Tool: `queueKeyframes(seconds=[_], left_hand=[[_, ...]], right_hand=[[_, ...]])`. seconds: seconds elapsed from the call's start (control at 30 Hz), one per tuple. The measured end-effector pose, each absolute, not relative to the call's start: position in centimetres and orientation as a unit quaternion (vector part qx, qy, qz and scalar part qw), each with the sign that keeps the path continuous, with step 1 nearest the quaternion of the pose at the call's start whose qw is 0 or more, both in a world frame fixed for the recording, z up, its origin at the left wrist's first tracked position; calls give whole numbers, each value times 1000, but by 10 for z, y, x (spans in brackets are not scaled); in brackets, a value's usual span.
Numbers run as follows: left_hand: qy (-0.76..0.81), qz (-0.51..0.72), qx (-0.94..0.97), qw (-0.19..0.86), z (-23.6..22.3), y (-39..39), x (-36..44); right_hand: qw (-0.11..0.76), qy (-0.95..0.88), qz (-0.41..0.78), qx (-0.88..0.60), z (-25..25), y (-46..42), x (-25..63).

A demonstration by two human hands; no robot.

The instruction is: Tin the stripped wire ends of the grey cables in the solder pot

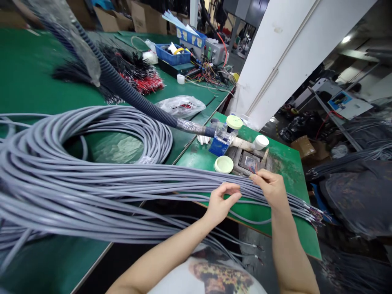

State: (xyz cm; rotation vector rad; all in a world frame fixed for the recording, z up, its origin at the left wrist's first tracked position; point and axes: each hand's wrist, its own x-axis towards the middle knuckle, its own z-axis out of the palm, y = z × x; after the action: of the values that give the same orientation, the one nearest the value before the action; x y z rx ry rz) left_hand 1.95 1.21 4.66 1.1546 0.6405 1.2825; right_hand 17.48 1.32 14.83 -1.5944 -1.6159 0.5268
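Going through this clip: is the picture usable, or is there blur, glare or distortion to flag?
In the head view, the corrugated conduit is motion-blurred at upper left; the ceiling lamp makes a small bright spot; the wide lens tilts the white pillar; the left hand, right hand and grey cable bundle are mostly sharp.

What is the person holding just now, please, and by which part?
The right hand grips the bundle of long grey cables near its stripped ends; the left hand's hold cannot be told.
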Motion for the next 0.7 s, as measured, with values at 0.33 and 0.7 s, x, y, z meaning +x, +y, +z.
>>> queueKeyframes(seconds=[0.33,0.7], left_hand=[[197,596,249,737,83,16,38],[179,697,601,349,68,14,25]], right_hand=[[416,-649,278,-573,155,-4,143],[366,-650,217,-630,148,-43,158]])
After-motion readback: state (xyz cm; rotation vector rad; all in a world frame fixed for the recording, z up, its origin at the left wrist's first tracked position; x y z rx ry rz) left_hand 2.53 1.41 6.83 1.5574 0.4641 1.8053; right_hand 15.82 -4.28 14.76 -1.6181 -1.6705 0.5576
